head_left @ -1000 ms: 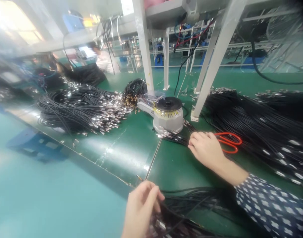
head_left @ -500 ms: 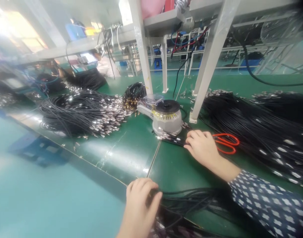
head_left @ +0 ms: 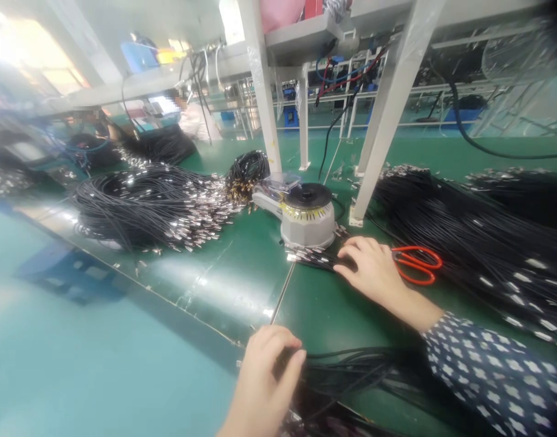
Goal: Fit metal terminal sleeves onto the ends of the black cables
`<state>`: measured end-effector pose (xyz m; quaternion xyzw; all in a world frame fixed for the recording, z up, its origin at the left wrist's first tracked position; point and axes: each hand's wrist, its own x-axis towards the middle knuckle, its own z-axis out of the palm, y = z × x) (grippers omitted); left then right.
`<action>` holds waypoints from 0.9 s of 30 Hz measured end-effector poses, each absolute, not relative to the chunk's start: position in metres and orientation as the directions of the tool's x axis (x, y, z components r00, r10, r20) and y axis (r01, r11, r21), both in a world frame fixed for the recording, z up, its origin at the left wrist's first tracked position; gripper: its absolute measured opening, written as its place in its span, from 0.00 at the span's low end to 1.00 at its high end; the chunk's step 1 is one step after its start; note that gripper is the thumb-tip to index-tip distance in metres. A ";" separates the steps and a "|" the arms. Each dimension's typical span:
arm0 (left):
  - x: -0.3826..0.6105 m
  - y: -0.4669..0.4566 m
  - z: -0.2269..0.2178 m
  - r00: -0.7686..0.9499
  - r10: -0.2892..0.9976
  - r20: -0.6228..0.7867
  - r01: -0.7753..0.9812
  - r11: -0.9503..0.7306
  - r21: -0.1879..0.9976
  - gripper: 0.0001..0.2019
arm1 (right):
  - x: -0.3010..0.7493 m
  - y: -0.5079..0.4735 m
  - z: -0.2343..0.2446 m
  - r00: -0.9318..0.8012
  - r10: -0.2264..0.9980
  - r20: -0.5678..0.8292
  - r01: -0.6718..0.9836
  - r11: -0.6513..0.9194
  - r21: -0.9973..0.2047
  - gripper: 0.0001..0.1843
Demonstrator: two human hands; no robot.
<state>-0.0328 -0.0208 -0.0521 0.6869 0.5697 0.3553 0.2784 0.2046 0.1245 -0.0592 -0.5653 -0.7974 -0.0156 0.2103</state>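
My left hand (head_left: 271, 370) is low in the middle of the view, thumb and fingers closed round black cable (head_left: 337, 358) that trails off to the right. Small metal ends poke out at its left side. Higher up, my right hand (head_left: 372, 267) bends its thumb and fingers about a bundle of black cables (head_left: 321, 260) whose silvery connectors point left. The palm side of this grip is partly hidden. Just behind the bundle stands a round white tape dispenser (head_left: 308, 224) with a black disc on top. Scissors with red handles (head_left: 417, 264) lie right beside my right hand.
A large coil of black cables (head_left: 123, 200) lies at left, with a smaller coil (head_left: 248, 170) behind. Long cables (head_left: 464, 224) spread over the right side. White shelf legs (head_left: 387, 121) rise from the green table (head_left: 232, 279). People sit farther back at left.
My left hand has shifted slightly right, and small metal ends now show beside it. My right hand has moved a little left along the bundle, its thumb and forefinger slightly farther apart.
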 end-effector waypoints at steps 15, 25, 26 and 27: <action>-0.017 -0.005 -0.030 -0.099 0.973 -0.210 -0.191 0.189 0.963 0.09 | 0.164 0.041 -0.015 -0.394 0.810 0.434 0.624 0.582 -0.521 0.06; 0.000 -0.012 -0.022 -0.047 0.961 -0.274 -0.563 0.201 0.802 0.06 | 0.157 0.011 -0.021 -0.398 0.784 0.476 0.616 0.613 -0.495 0.06; -0.001 -0.013 -0.022 -0.062 0.962 -0.266 -0.548 0.190 0.815 0.06 | 0.157 0.010 -0.019 -0.402 0.781 0.479 0.606 0.619 -0.500 0.06; -0.002 -0.014 -0.022 -0.069 0.963 -0.262 -0.529 0.187 0.828 0.07 | 0.157 0.010 -0.017 -0.412 0.780 0.470 0.585 0.623 -0.520 0.05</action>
